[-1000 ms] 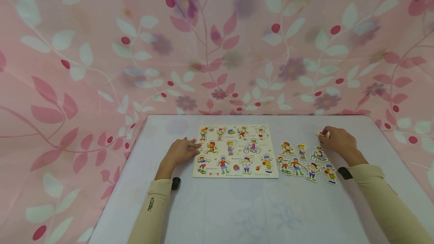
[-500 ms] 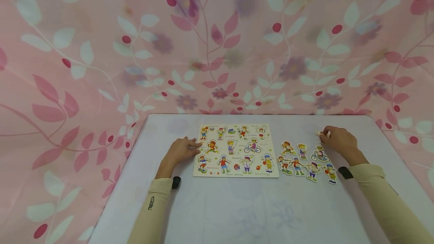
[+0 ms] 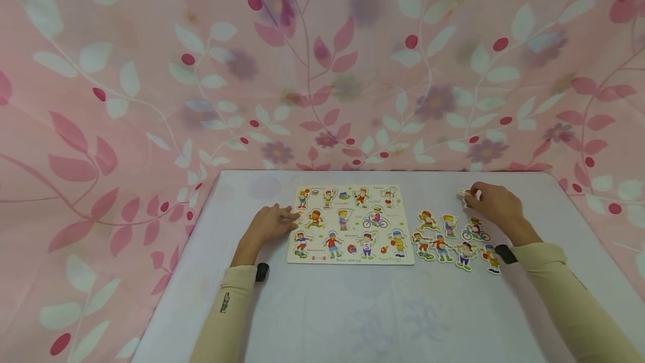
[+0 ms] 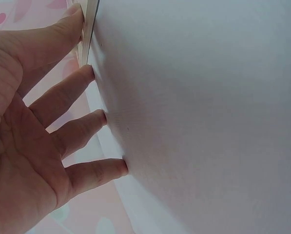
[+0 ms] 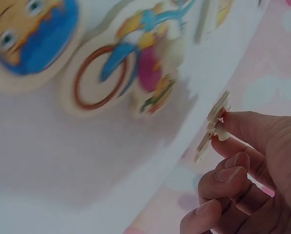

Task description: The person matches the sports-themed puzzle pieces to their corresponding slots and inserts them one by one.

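My right hand (image 3: 496,206) pinches a small wooden puzzle piece (image 5: 212,127) by its knob between thumb and index finger. The piece is seen edge-on in the right wrist view, its picture turned away. It is above the far right of the table, past the loose bicycle piece (image 3: 475,229). My left hand (image 3: 269,227) lies at the left edge of the sports puzzle board (image 3: 350,259). In the left wrist view its thumb reaches the edge of the board (image 4: 89,34), and its spread fingers (image 4: 99,174) touch the white cloth.
Several loose figure pieces lie in two rows right of the board, among them a runner (image 3: 426,220), a golfer (image 3: 450,226) and a basketball player (image 3: 490,258). A white cloth (image 3: 353,312) covers the table. Pink floral fabric (image 3: 322,71) hangs behind and at the sides.
My right hand has moved slightly left and up in the head view, carrying the pinched puzzle piece away from the bicycle piece. The left hand and the board have stayed put.
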`<state>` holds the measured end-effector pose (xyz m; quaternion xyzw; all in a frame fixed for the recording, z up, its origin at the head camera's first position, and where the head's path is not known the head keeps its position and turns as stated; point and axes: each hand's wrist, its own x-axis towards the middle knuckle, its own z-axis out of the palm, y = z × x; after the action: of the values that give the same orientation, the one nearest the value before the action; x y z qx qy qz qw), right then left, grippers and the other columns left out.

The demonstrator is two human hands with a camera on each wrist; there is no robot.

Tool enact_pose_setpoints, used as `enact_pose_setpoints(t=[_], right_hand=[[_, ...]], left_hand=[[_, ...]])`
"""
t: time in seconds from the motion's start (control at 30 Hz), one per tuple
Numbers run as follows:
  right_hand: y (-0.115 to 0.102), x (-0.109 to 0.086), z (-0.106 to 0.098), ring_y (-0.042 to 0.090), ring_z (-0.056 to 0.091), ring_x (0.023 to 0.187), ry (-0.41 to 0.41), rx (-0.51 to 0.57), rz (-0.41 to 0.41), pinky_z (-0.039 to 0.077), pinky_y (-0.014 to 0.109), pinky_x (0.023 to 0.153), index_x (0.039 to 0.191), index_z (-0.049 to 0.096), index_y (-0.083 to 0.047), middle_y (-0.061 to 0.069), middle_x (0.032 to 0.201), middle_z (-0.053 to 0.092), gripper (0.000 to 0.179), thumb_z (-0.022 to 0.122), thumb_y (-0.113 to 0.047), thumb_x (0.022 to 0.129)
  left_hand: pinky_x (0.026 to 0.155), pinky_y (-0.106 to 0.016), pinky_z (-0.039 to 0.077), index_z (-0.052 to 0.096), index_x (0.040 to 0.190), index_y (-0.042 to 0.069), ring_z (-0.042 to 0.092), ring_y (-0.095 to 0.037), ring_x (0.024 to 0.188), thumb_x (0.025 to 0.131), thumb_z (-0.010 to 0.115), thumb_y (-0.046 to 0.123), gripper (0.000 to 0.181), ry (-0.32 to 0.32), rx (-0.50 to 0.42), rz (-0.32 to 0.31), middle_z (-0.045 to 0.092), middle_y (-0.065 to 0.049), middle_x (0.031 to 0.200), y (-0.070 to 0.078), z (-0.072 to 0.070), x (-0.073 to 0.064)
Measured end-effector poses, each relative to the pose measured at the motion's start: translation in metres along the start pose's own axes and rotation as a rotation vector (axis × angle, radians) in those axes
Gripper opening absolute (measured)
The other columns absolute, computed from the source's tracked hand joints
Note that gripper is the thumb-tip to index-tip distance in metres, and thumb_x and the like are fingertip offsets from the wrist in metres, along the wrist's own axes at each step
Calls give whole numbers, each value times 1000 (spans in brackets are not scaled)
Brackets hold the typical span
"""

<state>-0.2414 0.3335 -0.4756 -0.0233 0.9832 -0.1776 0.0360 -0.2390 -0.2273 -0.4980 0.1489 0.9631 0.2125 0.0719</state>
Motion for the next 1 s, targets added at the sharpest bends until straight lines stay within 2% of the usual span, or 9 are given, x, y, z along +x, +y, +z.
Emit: enact_pose_setpoints(t=[0.4,0.77,1.0], right_hand=[[-47,3,1,20,47,58,51,0,-85,34,31,45,103,65,-6,2,71,55,23,65,-27,95],[-86,15,16,17,45,53,47,4,-166,33,29,44,101,66,-7,-1,65,54,21,66,-27,94],[-109,23,25,17,45,54,27,-7,-185,33,30,45,100,66,-10,-2,65,56,19,66,-28,95]], left_hand=[[110,-56,31,74,119,20,39,-45,135,88,75,31,33,16,-24,17,60,-8,133,-1,0,-1],[111,-54,30,73,120,22,38,-43,137,88,75,32,34,3,-24,-1,59,-7,134,-1,2,0],[112,-53,30,73,120,22,38,-43,136,88,75,32,34,8,-14,-14,59,-6,134,-1,1,0]])
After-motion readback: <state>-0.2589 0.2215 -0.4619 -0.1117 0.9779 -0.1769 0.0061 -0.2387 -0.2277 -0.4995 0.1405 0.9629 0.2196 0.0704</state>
